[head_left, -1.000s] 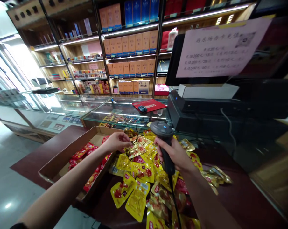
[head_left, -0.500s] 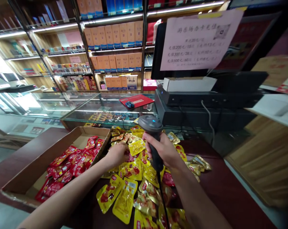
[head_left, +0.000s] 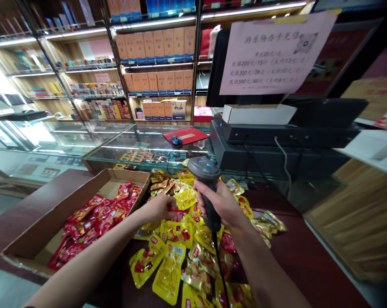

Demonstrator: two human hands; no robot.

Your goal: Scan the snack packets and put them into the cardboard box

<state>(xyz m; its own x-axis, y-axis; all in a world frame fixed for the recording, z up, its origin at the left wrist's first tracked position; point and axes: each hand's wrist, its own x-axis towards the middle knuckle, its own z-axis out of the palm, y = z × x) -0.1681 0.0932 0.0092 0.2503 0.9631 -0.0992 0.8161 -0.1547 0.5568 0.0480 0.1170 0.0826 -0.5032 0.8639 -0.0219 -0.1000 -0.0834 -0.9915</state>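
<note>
Left hand (head_left: 159, 208) brought down to a red packet (head_left: 179, 215), now within grasp.
Scanner (head_left: 203, 168) is clamped in right hand (head_left: 224, 202); left grip cannot be told.

- My left forearm (head_left: 97, 252) reaches in from the lower left, bare and slanting upward.
- My left hand (head_left: 159, 208) is low, back upward, fingers curled inward; their tips are partly hidden.
- My right forearm (head_left: 264, 261) rises from the lower right.
- My right hand (head_left: 223, 203) is wrapped in a firm grip, slightly higher, thumb pointing left.
</note>
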